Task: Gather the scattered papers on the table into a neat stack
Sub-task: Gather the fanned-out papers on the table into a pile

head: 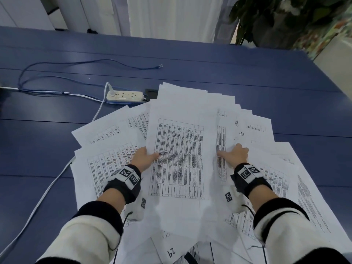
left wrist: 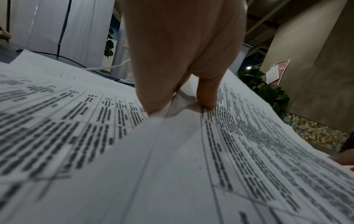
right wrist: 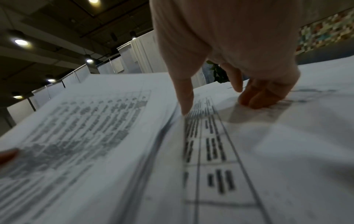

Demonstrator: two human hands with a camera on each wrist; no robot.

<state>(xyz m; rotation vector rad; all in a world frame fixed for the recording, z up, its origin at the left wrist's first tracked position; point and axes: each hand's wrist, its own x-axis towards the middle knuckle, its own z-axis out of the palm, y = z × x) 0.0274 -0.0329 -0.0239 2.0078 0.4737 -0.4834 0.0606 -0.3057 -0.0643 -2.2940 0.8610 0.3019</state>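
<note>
Papers [head: 177, 155] are lying fanned across the table's [head: 266, 73] near edge, a center bundle being held.
The left hand [head: 145, 158] is pinching the bundle's left edge; the right hand [head: 235, 156] is pressing sheets, fingers curled. Loose sheets could slide off the near edge if the bundle is dragged. No containers are showing.

White sleeves [head: 91, 237], black marker wristbands [head: 124, 181].

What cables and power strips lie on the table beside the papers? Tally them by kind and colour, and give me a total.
Power strip: 1
Blue cable: 1
White cables: 2
Total: 4
</note>
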